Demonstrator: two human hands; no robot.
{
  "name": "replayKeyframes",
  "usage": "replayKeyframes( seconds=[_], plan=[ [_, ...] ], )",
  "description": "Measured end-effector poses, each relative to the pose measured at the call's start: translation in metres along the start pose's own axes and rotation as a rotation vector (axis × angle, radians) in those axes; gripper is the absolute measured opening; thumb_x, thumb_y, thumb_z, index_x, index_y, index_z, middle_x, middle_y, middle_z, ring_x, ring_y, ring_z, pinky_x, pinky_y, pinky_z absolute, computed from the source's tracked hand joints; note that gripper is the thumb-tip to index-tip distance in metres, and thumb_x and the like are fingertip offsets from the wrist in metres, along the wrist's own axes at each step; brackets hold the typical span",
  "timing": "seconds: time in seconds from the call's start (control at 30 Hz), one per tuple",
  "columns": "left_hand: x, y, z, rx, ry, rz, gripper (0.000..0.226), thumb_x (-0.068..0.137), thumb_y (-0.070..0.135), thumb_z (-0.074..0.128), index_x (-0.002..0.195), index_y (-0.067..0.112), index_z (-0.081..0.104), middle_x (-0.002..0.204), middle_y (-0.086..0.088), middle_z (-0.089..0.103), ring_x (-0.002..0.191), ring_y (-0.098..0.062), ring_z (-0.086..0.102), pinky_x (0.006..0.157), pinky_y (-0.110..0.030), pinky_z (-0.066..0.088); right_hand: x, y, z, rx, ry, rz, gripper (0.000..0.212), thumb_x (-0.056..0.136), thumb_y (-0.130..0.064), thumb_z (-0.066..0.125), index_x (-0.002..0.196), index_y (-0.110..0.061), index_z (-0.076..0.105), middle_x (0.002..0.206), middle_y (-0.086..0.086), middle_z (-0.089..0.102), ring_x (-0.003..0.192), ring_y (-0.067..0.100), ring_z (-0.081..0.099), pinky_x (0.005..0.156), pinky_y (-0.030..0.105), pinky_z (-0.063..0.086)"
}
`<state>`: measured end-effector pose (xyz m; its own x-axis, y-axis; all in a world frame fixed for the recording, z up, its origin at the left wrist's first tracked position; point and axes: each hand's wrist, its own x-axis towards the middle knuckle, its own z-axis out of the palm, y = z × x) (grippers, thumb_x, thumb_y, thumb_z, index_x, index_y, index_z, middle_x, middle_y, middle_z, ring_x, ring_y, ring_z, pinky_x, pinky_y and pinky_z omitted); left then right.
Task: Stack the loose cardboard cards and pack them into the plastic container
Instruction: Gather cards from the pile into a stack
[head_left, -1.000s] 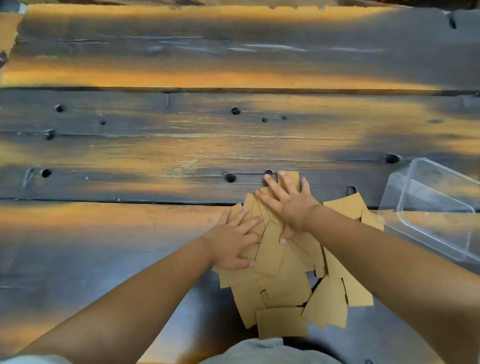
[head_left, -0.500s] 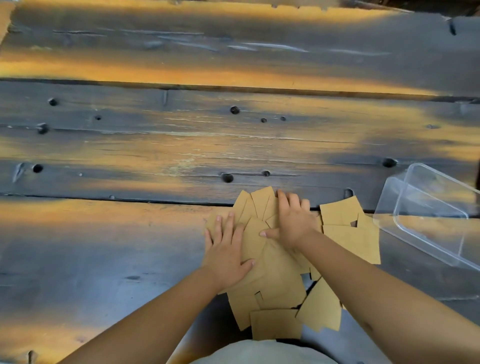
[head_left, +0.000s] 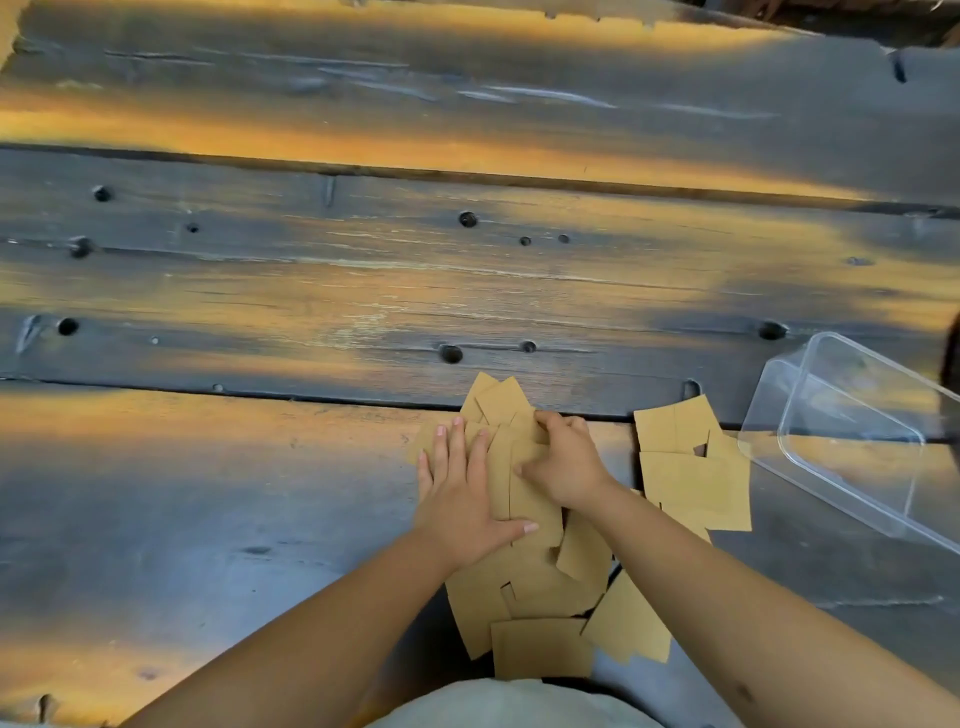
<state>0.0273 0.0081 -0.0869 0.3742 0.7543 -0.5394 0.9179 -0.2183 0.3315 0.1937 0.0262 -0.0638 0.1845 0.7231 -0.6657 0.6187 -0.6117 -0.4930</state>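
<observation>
Head view, looking down on a dark wooden bench (head_left: 260, 519) where loose cardboard cards (head_left: 540, 587) lie overlapping in a messy pile near the person. The left hand (head_left: 462, 499) lies flat on the pile, grip spread wide; the right hand (head_left: 563, 460) curls over the cards, its grip gathering several. A clear plastic container (head_left: 857, 441) lies tilted, well to the right

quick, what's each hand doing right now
Left hand: open, pressed flat on the cardboard cards.
Right hand: fingers curled over the cards; a real grip cannot be told.
</observation>
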Motion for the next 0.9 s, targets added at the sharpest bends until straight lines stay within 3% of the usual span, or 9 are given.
replayKeyframes(
  seconds=[0.1, 0.2, 0.3, 0.4, 0.5, 0.57, 0.7, 0.8, 0.9],
  plan=[
    [0.0, 0.0, -0.001, 0.021, 0.025, 0.005, 0.132, 0.061, 0.089, 0.042, 0.14, 0.019, -0.036, 0.151, 0.0, -0.037, 0.137, -0.021, -0.039, 0.109, -0.044, -0.022, 0.003, 0.006, -0.008, -0.101, 0.001, 0.009, 0.08, 0.071, -0.03, 0.082, 0.139, -0.019, 0.04, 0.131, 0.005, 0.042, 0.115, 0.019, 0.047, 0.095, 0.025, 0.037],
    [0.002, -0.001, -0.004, 0.026, 0.039, 0.104, 0.127, 0.068, 0.083, 0.047, 0.143, 0.017, -0.031, 0.156, 0.0, -0.029, 0.139, -0.017, -0.035, 0.112, -0.038, -0.019, 0.003, 0.003, -0.008, -0.209, 0.054, 0.046, 0.079, 0.066, -0.044, 0.082, 0.13, -0.022, 0.041, 0.123, 0.003, 0.047, 0.117, 0.026, 0.042, 0.092, 0.037, 0.042],
    [0.006, -0.007, -0.007, -0.045, 0.051, 0.203, 0.119, 0.077, 0.071, 0.055, 0.148, 0.013, -0.02, 0.158, -0.001, -0.022, 0.14, -0.011, -0.031, 0.115, -0.031, -0.013, 0.004, -0.006, -0.001, -0.121, 0.064, 0.13, 0.074, 0.067, -0.047, 0.08, 0.126, -0.023, 0.043, 0.123, 0.004, 0.043, 0.117, 0.029, 0.041, 0.087, 0.036, 0.039],
    [0.009, -0.014, -0.009, -0.014, 0.053, 0.263, 0.111, 0.083, 0.066, 0.053, 0.149, 0.009, -0.017, 0.154, -0.002, -0.023, 0.14, -0.012, -0.027, 0.12, -0.036, -0.001, 0.005, -0.013, 0.007, -0.029, 0.075, 0.187, 0.061, 0.068, -0.046, 0.079, 0.113, -0.029, 0.042, 0.113, -0.001, 0.033, 0.112, 0.028, 0.039, 0.079, 0.032, 0.034],
    [0.009, -0.016, -0.008, 0.076, 0.054, 0.221, 0.108, 0.081, 0.075, 0.042, 0.15, 0.015, -0.016, 0.157, 0.0, -0.02, 0.143, -0.018, -0.026, 0.12, -0.042, 0.0, 0.004, -0.014, 0.007, 0.026, 0.071, 0.169, 0.058, 0.067, -0.041, 0.082, 0.102, -0.03, 0.037, 0.111, -0.001, 0.033, 0.096, 0.021, 0.046, 0.075, 0.03, 0.037],
    [0.01, -0.015, -0.007, 0.117, 0.063, 0.169, 0.107, 0.077, 0.081, 0.034, 0.15, 0.023, -0.017, 0.159, 0.001, -0.018, 0.142, -0.025, -0.027, 0.117, -0.046, -0.004, 0.002, -0.013, 0.004, 0.036, 0.052, 0.138, 0.06, 0.066, -0.036, 0.083, 0.103, -0.028, 0.036, 0.111, 0.0, 0.038, 0.088, 0.017, 0.047, 0.071, 0.029, 0.037],
    [0.013, -0.014, -0.005, 0.091, 0.07, 0.165, 0.106, 0.073, 0.084, 0.03, 0.146, 0.03, -0.024, 0.157, -0.009, -0.025, 0.138, -0.026, -0.037, 0.114, -0.045, -0.015, 0.0, -0.009, 0.001, 0.15, 0.011, 0.103, 0.071, 0.068, -0.025, 0.083, 0.12, -0.024, 0.035, 0.115, -0.006, 0.048, 0.097, 0.015, 0.047, 0.075, 0.027, 0.038],
    [0.013, -0.015, -0.005, -0.005, 0.076, 0.188, 0.111, 0.071, 0.084, 0.036, 0.148, 0.027, -0.019, 0.158, -0.011, -0.021, 0.141, -0.021, -0.031, 0.115, -0.039, -0.011, -0.003, -0.009, -0.002, 0.336, -0.04, 0.134, 0.086, 0.069, -0.019, 0.083, 0.137, -0.022, 0.03, 0.119, -0.007, 0.045, 0.106, 0.016, 0.048, 0.084, 0.03, 0.044],
    [0.013, -0.017, -0.006, -0.148, 0.087, 0.196, 0.116, 0.069, 0.082, 0.046, 0.15, 0.025, -0.015, 0.16, -0.005, -0.013, 0.143, -0.014, -0.024, 0.117, -0.034, -0.007, -0.007, -0.009, -0.001, 0.408, -0.07, 0.12, 0.08, 0.069, -0.017, 0.083, 0.135, -0.023, 0.039, 0.127, -0.006, 0.048, 0.111, 0.017, 0.05, 0.092, 0.033, 0.046]
  ],
)
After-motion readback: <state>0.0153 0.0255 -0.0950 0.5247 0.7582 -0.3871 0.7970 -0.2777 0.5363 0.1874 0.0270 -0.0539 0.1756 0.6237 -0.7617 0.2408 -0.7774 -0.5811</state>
